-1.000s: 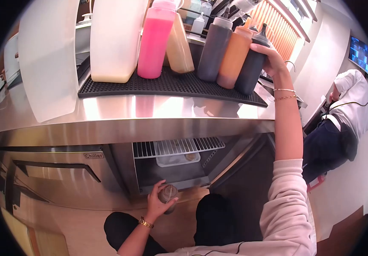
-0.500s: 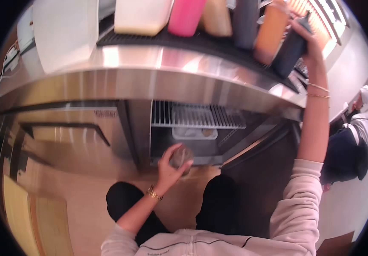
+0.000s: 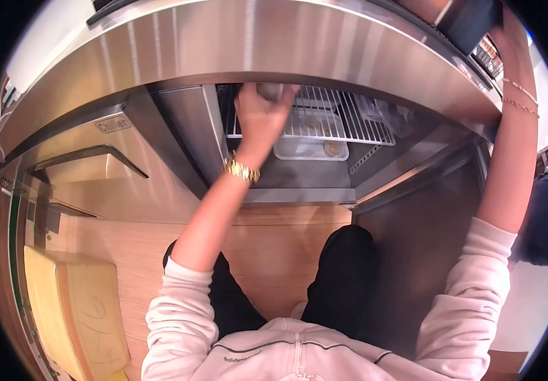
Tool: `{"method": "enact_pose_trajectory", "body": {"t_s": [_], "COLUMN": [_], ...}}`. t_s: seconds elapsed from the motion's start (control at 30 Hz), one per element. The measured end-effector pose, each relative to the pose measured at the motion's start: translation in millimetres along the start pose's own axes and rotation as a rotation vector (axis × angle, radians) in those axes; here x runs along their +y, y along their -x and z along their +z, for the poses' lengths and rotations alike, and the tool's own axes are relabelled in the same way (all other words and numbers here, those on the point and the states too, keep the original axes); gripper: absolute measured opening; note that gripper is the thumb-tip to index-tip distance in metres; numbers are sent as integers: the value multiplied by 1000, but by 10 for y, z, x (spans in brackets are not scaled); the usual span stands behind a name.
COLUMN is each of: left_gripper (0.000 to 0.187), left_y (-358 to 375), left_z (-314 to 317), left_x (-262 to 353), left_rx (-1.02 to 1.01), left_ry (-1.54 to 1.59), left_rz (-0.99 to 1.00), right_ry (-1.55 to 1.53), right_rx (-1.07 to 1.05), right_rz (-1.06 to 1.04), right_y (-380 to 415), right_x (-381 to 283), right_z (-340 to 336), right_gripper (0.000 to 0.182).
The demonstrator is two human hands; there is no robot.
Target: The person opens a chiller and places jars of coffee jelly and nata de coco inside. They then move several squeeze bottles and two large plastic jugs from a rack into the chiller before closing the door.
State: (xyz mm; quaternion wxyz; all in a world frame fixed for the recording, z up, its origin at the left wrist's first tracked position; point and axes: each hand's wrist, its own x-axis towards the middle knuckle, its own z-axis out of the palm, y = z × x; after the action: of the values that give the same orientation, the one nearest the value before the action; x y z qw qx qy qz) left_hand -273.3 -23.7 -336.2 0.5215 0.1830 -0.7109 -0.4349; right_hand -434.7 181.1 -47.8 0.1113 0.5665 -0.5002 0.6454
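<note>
My left hand [image 3: 264, 120] reaches into the opened chiller, its fingers curled round a small, round grey-brown container [image 3: 270, 91]. The counter's edge partly hides the container. Beneath the hand is the white wire shelf [image 3: 363, 130], and a clear plastic tub [image 3: 312, 149] with small items sits lower down. Up at the right, my right hand [image 3: 510, 35] is closed against a dark squeeze bottle [image 3: 471, 25] on the counter. The frame's edge cuts off part of that hand and bottle.
The steel counter front [image 3: 223, 47] overhangs the chiller opening. The chiller door [image 3: 420, 235] stands open to the right of my knees. A shut chiller door with a handle [image 3: 89, 159] is at the left. A yellow box [image 3: 77, 311] stands on the floor. Another person [image 3: 541, 216] is at far right.
My left hand has carried the round container forward and up, from before the opening to above the wire shelf. My view has tilted down. The right hand stays at the dark bottle.
</note>
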Motion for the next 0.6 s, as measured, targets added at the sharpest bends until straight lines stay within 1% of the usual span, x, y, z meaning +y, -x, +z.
{"method": "enact_pose_trajectory", "body": {"t_s": [0.03, 0.1, 0.17, 0.23, 0.27, 0.3, 0.33, 0.4, 0.43, 0.47, 0.5, 0.53, 0.57, 0.6], "left_gripper": [43, 32, 42, 47, 46, 45, 44, 42, 52, 63, 76, 77, 64, 42], "left_y": [-140, -359, -577, -710, -758, -776, -791, -718, -574, -293, 155, 456, 570, 560], "left_z": [59, 232, 387, 402, 384, 381, 376, 358, 262, 134, 111, -6, -283, -417], "left_x": [-96, -553, -1045, -1262, -1325, -1355, -1369, -1365, -980, -401, 37, 438, 1012, 1234], "left_rx": [-55, 49, -16, -76, -105, -109, -111, -62, -208, -345, -108, -251, -695, -973], "left_ry": [-120, -204, -311, -363, -362, -386, -409, -497, -413, -325, -302, -342, -344, -216], "left_rz": [-70, 267, 231, 226, 235, 298, 361, 604, 363, 127, 146, 158, 59, 289], "right_ry": [6, 6, -1, -23, -34, -100, -117, -149, -94, -127, -158, -184, -197, -208], "right_rx": [-26, 42, 75, 72, 71, 19, 0, -35, 54, 38, 20, 6, -63, -126], "right_rz": [3, 28, 79, 154, 194, 254, 254, 253, 208, 254, 291, 312, 329, 346], "right_y": [-23, -32, -57, -110, -127, -138, -134, -122, 30, 17, -23, -85, -129, -168], "right_x": [12, 5, -8, -20, -12, 6, 15, 27, -100, -72, -21, 10, 67, 23], "right_z": [-57, -7, 17, -25, -49, -73, -90, -81, 96, 83, 33, -36, -102, -84], "right_gripper": [31, 32, 34, 35, 36, 39, 38, 37, 33, 33, 32, 32, 31, 31]}}
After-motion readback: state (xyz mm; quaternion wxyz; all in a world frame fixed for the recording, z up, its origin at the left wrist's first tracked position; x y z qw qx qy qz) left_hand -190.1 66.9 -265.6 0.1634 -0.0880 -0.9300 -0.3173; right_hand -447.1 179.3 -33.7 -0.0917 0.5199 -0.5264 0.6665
